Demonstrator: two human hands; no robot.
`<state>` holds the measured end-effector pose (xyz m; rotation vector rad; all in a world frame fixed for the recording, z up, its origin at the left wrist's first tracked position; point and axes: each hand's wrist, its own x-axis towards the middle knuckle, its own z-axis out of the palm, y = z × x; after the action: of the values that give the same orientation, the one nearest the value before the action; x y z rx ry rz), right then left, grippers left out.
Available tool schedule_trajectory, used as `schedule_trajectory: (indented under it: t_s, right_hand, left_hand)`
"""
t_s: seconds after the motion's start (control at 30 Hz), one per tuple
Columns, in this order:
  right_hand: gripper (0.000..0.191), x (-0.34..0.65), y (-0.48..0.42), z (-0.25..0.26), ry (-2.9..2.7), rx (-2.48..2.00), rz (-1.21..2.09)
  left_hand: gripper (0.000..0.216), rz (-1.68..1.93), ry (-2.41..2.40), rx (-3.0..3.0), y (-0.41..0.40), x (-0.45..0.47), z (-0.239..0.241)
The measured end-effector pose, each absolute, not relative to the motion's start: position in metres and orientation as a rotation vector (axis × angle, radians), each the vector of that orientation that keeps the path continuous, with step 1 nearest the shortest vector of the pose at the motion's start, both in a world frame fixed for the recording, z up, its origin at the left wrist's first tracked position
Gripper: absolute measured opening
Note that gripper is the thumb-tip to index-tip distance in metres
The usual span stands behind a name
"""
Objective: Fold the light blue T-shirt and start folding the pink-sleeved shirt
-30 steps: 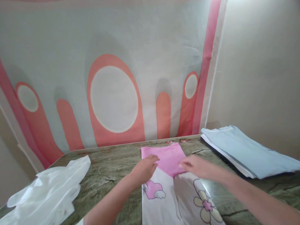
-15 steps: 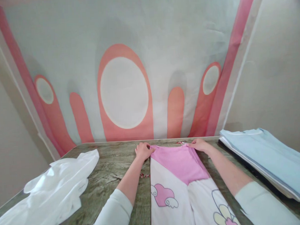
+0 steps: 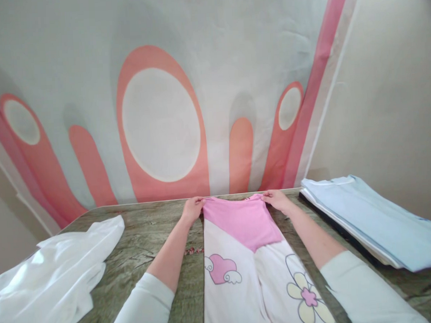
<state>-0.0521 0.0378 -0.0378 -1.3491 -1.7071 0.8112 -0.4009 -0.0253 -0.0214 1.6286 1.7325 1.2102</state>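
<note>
A pair of pants (image 3: 231, 284), pink at the waist and white on the legs, lies stretched lengthwise on the table. One leg carries a pink winged heart, the other a pale yellow flower. My left hand (image 3: 193, 210) pinches the left corner of the waistband near the table's far edge. At the opposite corner, the fingers of my right hand (image 3: 277, 201) are closed on the pink cloth. The waistband spans between both hands, slightly slack in the middle. The lower ends of the legs run out of view at the bottom.
A rumpled white garment (image 3: 59, 278) lies on the left of the wood-patterned table (image 3: 133, 241). To the right is a stack of folded clothes (image 3: 375, 221), light blue on top. Behind the far edge stands a wall with a pink-and-grey printed sheet (image 3: 214, 47).
The view has swung slightly to the right, so the scene sits further left. Both hands have shifted a little toward the far edge with the waistband, and more of the flower shows.
</note>
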Motion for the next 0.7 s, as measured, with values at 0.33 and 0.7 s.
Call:
schedule_trajectory:
  t_s: [0.33, 0.7]
  right_hand:
    - [0.029, -0.061, 0.04, -0.037, -1.677, -1.371, 0.552]
    - [0.05, -0.106, 0.0, -0.03, -2.039, -1.27, 0.263]
  left_hand:
    - [0.041, 1.246, 1.792, 1.77, -0.031, -0.395, -0.015]
    - [0.067, 0.675, 1.578, 2.397, -0.077, -0.334, -0.008]
